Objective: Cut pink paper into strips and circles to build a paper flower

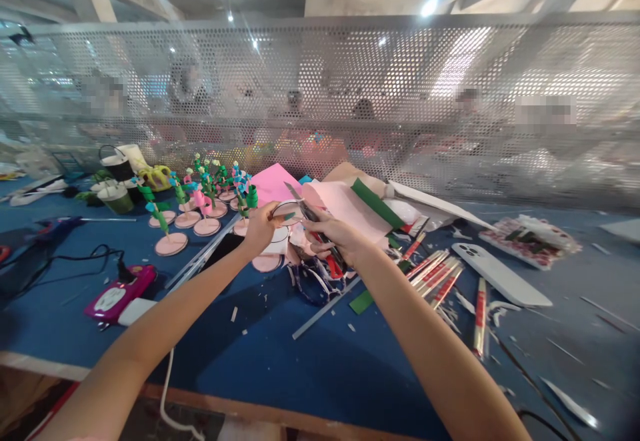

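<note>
My left hand (263,227) pinches a pale pink paper piece (286,213) with a dark drawn outline, held above the blue table (280,361). My right hand (336,237) is closed round the red handles of scissors (313,214), whose blades point up and left into the paper piece. Both hands hover over a heap of cut scraps and pink discs. Just left of my left hand stand several small paper flowers on round pink bases (171,243).
Pink and green paper sheets (345,204) lie behind the hands. Red-and-white sticks (435,277) and a white phone (500,274) lie to the right. A magenta device with a cable (114,294) sits left. Cups (116,197) stand far left. A perforated metal screen (350,94) backs the table; people sit beyond it.
</note>
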`<state>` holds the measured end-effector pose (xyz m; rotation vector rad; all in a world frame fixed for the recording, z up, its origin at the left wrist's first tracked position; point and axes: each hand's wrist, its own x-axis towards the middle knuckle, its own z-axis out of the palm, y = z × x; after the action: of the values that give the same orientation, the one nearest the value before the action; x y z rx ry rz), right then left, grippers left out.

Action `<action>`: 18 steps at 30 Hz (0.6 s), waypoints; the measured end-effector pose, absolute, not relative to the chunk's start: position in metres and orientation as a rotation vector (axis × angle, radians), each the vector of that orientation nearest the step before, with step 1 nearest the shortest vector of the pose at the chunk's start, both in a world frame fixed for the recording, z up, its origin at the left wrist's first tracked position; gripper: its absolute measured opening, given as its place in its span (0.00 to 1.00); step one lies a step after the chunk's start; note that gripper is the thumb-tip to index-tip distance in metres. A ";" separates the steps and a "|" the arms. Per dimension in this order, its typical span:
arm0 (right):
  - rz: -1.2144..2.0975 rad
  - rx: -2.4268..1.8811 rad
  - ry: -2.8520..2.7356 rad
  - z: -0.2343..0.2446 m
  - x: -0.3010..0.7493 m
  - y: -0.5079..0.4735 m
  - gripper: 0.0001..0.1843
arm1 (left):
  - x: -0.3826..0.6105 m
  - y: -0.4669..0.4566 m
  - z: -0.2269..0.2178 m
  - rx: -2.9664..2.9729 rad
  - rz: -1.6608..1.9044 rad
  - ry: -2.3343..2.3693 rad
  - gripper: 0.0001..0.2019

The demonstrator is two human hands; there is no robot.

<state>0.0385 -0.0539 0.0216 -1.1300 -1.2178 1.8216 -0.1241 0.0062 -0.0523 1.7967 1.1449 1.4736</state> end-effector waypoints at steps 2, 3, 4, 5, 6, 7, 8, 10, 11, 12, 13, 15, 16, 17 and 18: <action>1.799 -1.131 -1.240 0.020 0.038 -0.054 0.33 | -0.125 0.005 -0.050 1.822 1.484 1.206 0.03; 1.790 -1.132 -1.249 0.019 0.037 -0.054 0.33 | -0.125 0.004 -0.050 1.835 1.478 1.221 0.03; 1.785 -1.130 -1.255 0.018 0.037 -0.054 0.32 | -0.124 0.003 -0.049 1.847 1.466 1.223 0.03; 1.780 -1.127 -1.257 0.017 0.037 -0.053 0.32 | -0.124 0.002 -0.048 1.857 1.454 1.216 0.03; 1.777 -1.124 -1.256 0.017 0.037 -0.053 0.33 | -0.123 0.001 -0.048 1.864 1.440 1.204 0.04; 1.772 -1.123 -1.256 0.016 0.037 -0.052 0.33 | -0.123 0.000 -0.048 1.867 1.425 1.195 0.04; 1.765 -1.125 -1.259 0.015 0.037 -0.052 0.33 | -0.123 0.000 -0.048 1.870 1.414 1.195 0.04; 1.752 -1.134 -1.278 0.013 0.037 -0.051 0.34 | -0.124 0.002 -0.048 1.874 1.406 1.226 0.04; 1.749 -1.135 -1.290 0.012 0.036 -0.051 0.35 | -0.125 0.003 -0.048 1.877 1.403 1.251 0.03; 1.746 -1.133 -1.299 0.011 0.036 -0.051 0.36 | -0.125 0.003 -0.048 1.881 1.404 1.272 0.03; 1.745 -1.127 -1.303 0.010 0.036 -0.051 0.37 | -0.126 0.003 -0.048 1.888 1.405 1.283 0.03; 1.742 -1.110 -1.306 0.008 0.036 -0.050 0.39 | -0.125 0.002 -0.048 1.906 1.393 1.268 0.02; 1.742 -1.096 -1.311 0.007 0.036 -0.050 0.39 | -0.124 0.001 -0.048 1.917 1.383 1.250 0.02; 1.743 -1.081 -1.319 0.006 0.036 -0.050 0.39 | -0.123 0.000 -0.047 1.929 1.368 1.239 0.02; 1.744 -1.066 -1.330 0.006 0.036 -0.049 0.39 | -0.123 0.000 -0.047 1.938 1.355 1.242 0.02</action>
<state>0.0360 -0.0492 0.0059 -1.0663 -1.3296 1.7437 -0.1230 -0.0001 -0.0469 1.9383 1.2416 1.3547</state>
